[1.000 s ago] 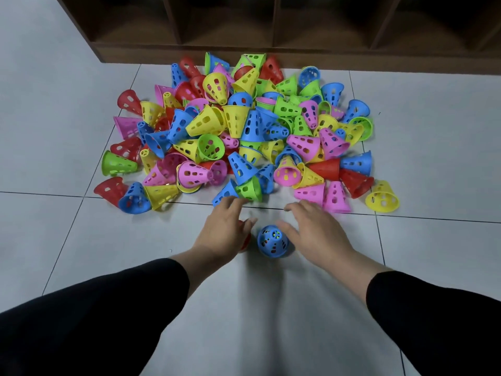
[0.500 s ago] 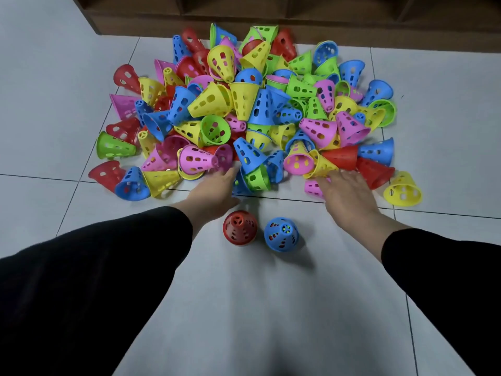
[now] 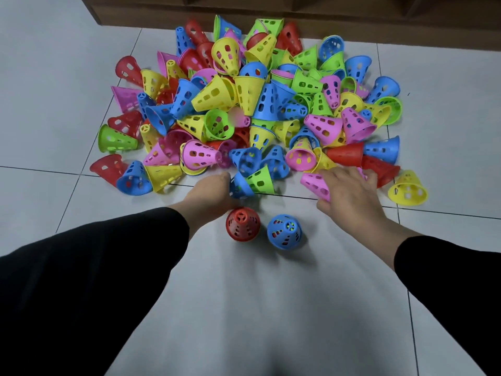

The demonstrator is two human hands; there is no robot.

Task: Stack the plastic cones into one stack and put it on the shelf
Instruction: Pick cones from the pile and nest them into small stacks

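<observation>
A wooden shelf [image 3: 271, 9] edges the tiled floor [image 3: 40, 77], and just before it lies the cone pile [image 3: 252, 109]. At the pile's near edge, the left hand [image 3: 214, 191] grips a blue cone [image 3: 240, 185] and the right hand [image 3: 349, 191] closes on a pink cone [image 3: 314, 184]. Nearer than the pile stand a red cone [image 3: 243, 224] and another blue upright cone [image 3: 284, 231].

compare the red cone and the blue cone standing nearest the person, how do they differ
The red cone is plain red; the blue cone shows yellow-green and red through its holes, so other cones seem nested inside it. The red cone stands left, just below the left hand; the blue cone stands right, apart from both hands. Both stand upright, narrow end up, clear of the pile.
</observation>
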